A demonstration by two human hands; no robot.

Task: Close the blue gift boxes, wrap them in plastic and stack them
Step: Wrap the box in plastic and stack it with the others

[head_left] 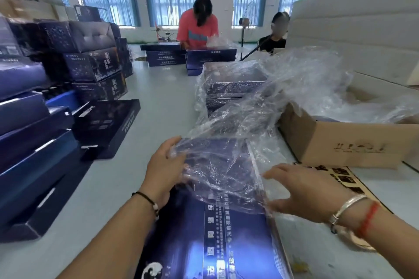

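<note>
A closed dark blue gift box (204, 240) with white lettering lies lengthwise in front of me. A clear plastic bag (226, 172) covers its far half and trails up to the right. My left hand (165, 170) holds the bag's edge against the box's left side, thumb on top. My right hand (303, 192) is at the box's right side with spread fingers touching the plastic. Beyond it stands a stack of wrapped blue boxes (231, 88).
Piles of blue gift boxes (90, 63) and flat lids (34, 147) fill the left. A brown carton (340, 142) holding loose plastic stands at right, below white foam slabs (362, 36). Two people work at boxes (208, 56) at the back.
</note>
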